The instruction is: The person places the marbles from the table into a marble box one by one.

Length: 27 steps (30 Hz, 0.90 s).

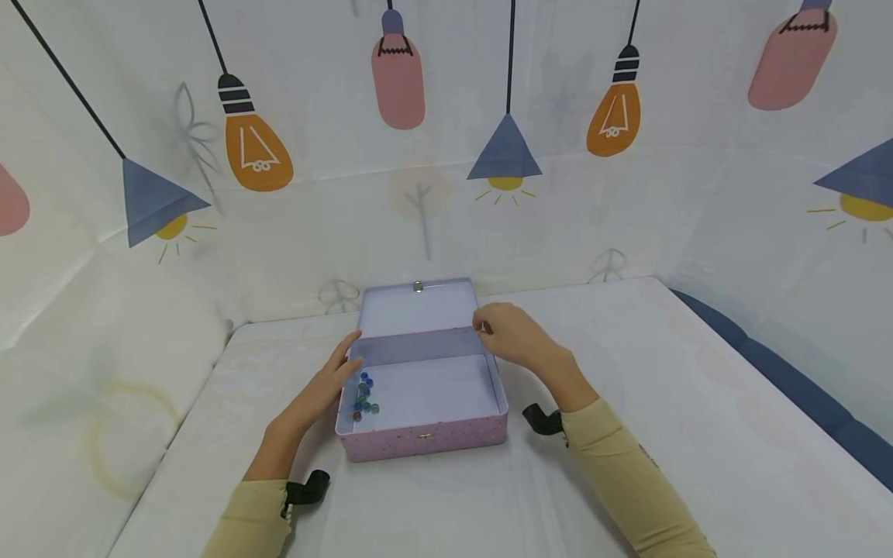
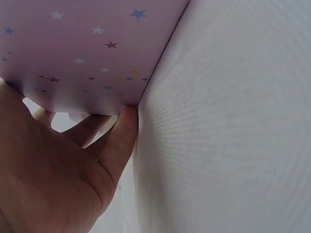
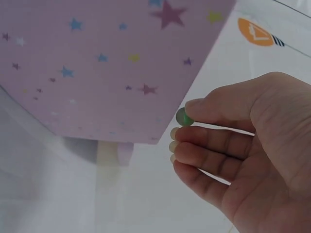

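Observation:
A pink star-patterned box [image 1: 424,446] stands on the table, its lid [image 1: 418,310] tipped back. Several blue, green and brownish marbles [image 1: 366,391] lie along the left side of its pale inside. My left hand [image 1: 328,390] holds the box's left side, with the thumb at the rim. In the left wrist view, the fingers [image 2: 124,133] of that hand reach along the outer wall down to the tabletop. Between thumb and index finger, my right hand [image 1: 515,335] pinches a green marble [image 3: 184,117] by the box's back right corner.
White cloth covers the table [image 1: 432,511]. A pale curtain [image 1: 328,240] printed with lamps hangs behind and around it. Something dark blue and padded [image 1: 788,380] runs along the right edge. Each wrist carries a black camera mount [image 1: 542,420].

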Tool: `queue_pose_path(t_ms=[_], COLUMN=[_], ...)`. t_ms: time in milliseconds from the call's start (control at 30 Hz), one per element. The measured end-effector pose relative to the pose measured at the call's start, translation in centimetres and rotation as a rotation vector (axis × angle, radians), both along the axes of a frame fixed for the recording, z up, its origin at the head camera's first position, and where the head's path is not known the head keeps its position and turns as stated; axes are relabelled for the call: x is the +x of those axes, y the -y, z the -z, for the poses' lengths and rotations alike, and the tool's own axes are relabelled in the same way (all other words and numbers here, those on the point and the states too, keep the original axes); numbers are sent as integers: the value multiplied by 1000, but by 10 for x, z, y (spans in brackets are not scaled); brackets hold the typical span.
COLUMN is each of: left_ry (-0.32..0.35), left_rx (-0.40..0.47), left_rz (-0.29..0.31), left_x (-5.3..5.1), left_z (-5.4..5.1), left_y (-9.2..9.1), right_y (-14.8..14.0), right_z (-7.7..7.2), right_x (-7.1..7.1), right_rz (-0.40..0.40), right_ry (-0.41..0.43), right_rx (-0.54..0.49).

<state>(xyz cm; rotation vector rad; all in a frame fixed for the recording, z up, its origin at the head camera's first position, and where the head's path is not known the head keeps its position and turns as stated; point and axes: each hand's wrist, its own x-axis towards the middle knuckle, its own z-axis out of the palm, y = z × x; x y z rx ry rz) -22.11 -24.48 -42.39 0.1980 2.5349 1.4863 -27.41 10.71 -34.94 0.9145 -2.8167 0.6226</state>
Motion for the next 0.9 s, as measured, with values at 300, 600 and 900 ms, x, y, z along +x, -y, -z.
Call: queue_pose_path(t_ms=[300,600,900], left_ry=[14,11,40], left_rx=[12,6,24], left_rz=[-4,0,8], left_x=[-1,-3,16], left_z=[-1,0,-32], left_y=[-1,0,-12], right_y=[16,32,43], right_z=[7,19,33], right_x=[7,9,12], right_rz=[-83,-141,-179], right_ry=[-19,48,17], right_rx=[54,102,176])
